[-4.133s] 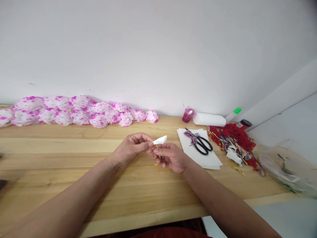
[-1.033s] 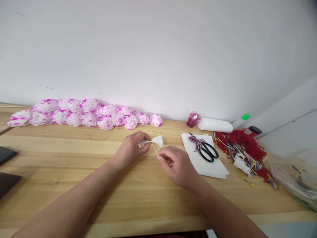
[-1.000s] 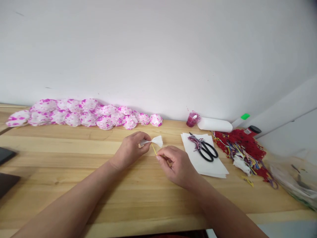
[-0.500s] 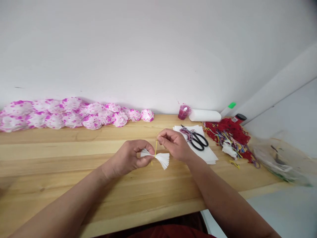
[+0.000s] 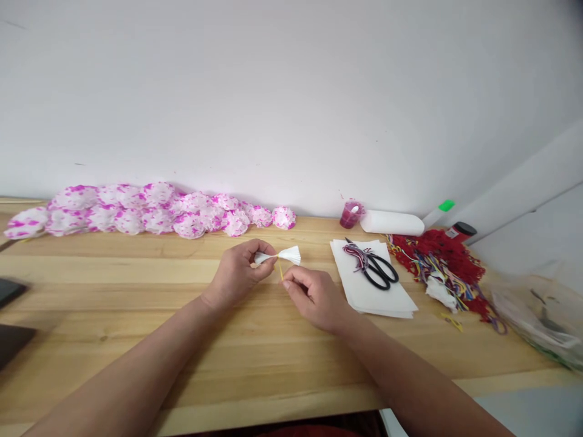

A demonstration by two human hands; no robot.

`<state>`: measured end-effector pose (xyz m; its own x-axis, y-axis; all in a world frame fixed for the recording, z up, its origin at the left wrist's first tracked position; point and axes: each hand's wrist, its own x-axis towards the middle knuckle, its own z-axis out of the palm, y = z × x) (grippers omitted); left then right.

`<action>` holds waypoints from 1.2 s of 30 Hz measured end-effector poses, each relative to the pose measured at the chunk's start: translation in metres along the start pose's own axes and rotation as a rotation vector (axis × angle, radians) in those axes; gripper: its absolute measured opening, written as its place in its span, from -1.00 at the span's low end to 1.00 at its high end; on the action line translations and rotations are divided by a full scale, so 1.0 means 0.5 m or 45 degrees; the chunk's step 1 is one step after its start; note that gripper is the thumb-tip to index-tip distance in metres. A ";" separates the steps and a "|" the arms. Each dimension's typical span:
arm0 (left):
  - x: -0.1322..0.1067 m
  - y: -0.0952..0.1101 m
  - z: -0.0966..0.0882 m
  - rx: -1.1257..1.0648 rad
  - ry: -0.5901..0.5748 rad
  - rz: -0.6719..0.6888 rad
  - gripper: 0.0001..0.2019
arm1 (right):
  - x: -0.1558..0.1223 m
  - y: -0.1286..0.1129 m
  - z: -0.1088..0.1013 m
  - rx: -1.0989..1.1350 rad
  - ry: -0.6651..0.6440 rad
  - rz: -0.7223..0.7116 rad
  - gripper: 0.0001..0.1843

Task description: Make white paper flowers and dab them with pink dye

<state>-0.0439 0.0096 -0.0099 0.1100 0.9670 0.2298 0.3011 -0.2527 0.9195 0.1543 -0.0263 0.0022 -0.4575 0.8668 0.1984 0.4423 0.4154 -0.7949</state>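
My left hand (image 5: 239, 267) pinches a white pleated paper fan (image 5: 289, 255) at its narrow middle; both ends flare out like a bow. A yellow string (image 5: 280, 269) loops round that middle. Its lower end is pinched between the thumb and fingers of my right hand (image 5: 314, 296), held just below and to the right of the fan. Close by on the right, white paper sheets (image 5: 378, 297) lie stacked, with black-handled scissors (image 5: 382, 273) and a small bundle of purple and white strings (image 5: 359, 258) on top.
Pink-spotted white paper pompoms (image 5: 159, 218) line the wall. Toward the back right are a cup of magenta liquid (image 5: 350, 215), a white roll (image 5: 392, 223), a dark-lidded jar (image 5: 462, 230) and tangled colored strings (image 5: 446, 267). A plastic bag (image 5: 542, 321) lies far right; dark flat objects (image 5: 13, 343) sit left.
My right hand has swung from above the fan to below it, drawing the yellow string down. My left hand still pinches the fan. The view has shifted to the left.
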 end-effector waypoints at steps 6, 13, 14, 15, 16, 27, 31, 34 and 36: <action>-0.003 0.019 0.001 0.331 -0.004 0.108 -0.90 | -0.006 -0.013 -0.008 -0.161 0.051 -0.105 -0.80; -0.021 0.017 0.009 0.292 -0.338 0.237 -0.92 | 0.007 -0.008 -0.041 0.059 0.186 -0.048 -0.80; -0.025 0.018 0.011 0.208 -0.402 0.202 -0.93 | 0.011 -0.001 -0.044 0.187 0.170 0.037 -0.79; -0.029 0.019 0.014 0.107 -0.458 0.148 -0.92 | 0.015 0.007 -0.046 0.334 0.135 0.124 -0.77; -0.031 0.021 0.017 -0.001 -0.500 0.085 -0.91 | 0.019 0.016 -0.046 0.483 0.081 0.204 -0.74; -0.018 0.023 0.020 -0.160 -0.174 -0.049 -0.80 | 0.025 0.032 0.002 1.228 -0.092 0.596 -0.65; -0.021 0.012 0.021 0.019 -0.064 0.070 -0.82 | 0.022 0.035 0.011 1.244 -0.158 0.570 -0.65; -0.023 0.008 0.027 0.066 -0.005 0.151 -0.85 | 0.022 0.042 0.021 1.230 -0.183 0.527 -0.66; -0.023 0.008 0.030 0.040 -0.004 0.122 -0.86 | 0.022 0.045 0.026 1.214 -0.192 0.494 -0.66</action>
<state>-0.0298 -0.0032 -0.0135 0.1426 0.9382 0.3155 0.3185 -0.3453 0.8828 0.1491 -0.0108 -0.0211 -0.5349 0.8234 -0.1894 -0.1838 -0.3322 -0.9251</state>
